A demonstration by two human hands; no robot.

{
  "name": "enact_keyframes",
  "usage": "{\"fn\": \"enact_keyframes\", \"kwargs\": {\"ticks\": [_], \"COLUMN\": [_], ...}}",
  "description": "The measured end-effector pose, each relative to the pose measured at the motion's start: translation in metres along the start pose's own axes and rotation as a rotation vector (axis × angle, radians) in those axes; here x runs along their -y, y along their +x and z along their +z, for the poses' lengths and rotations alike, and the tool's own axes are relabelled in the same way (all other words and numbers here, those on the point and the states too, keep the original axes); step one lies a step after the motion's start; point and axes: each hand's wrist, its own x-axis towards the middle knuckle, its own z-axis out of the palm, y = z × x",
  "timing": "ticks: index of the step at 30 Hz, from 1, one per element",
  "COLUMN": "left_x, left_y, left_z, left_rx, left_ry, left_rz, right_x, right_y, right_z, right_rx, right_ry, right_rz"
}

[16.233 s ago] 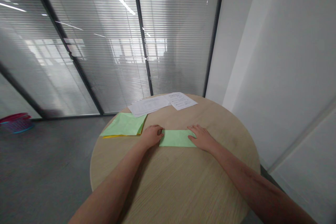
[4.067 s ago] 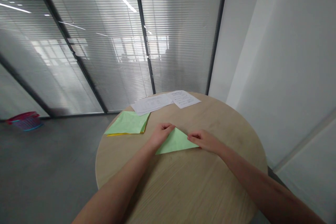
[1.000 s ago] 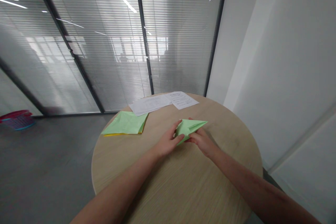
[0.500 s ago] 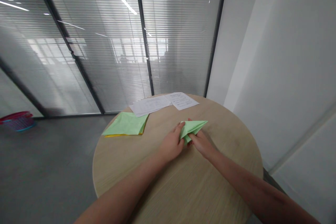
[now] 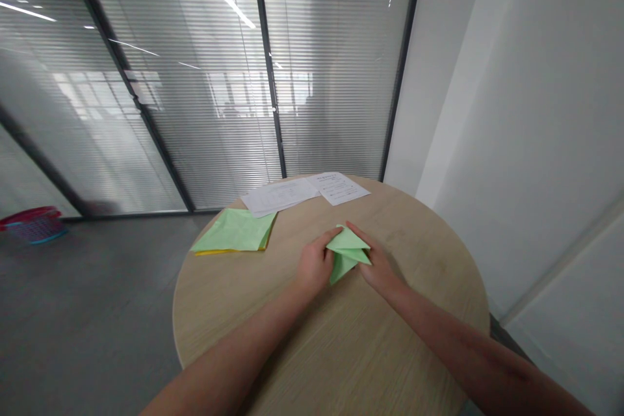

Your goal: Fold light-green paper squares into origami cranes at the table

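Note:
Between my two hands is a piece of folded green paper (image 5: 347,248), with pointed flaps standing apart at its near side. My left hand (image 5: 316,262) grips its left edge, the thumb and fingers closed on the paper. On the other side my right hand (image 5: 380,268) holds the right edge, its index finger stretched along the far side. Some of the fingers are hidden behind and under the paper. Both hands are just above the round wooden table (image 5: 219,312).
Left on the table lies a stack of green sheets (image 5: 238,231) with a yellow edge beneath. White printed sheets (image 5: 283,196) lie at the far edge, one more printed page (image 5: 344,188) beside them. A red and blue basket (image 5: 35,226) stands on the floor at left.
The folded paper has turned in my hands and its flaps have spread open towards me. My right hand has moved from under the flaps to the paper's right edge.

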Motion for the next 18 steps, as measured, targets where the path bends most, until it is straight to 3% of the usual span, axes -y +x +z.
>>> {"fn": "enact_keyframes", "kwargs": {"ticks": [7,13,18], "left_x": [0.012,0.006,-0.001], "left_y": [0.007,0.006,0.003], "left_z": [-0.008,-0.016,-0.014], "left_rx": [0.035,0.147,-0.040], "left_ry": [-0.256,-0.177,-0.040], "left_rz": [-0.076,0.061,0.049], "right_x": [-0.005,0.002,0.008], "right_y": [0.004,0.003,-0.002], "right_z": [-0.005,-0.010,-0.005], "right_rx": [-0.035,-0.035,-0.013], "right_ry": [0.067,0.002,-0.122], "right_rz": [0.001,-0.067,-0.187]}}
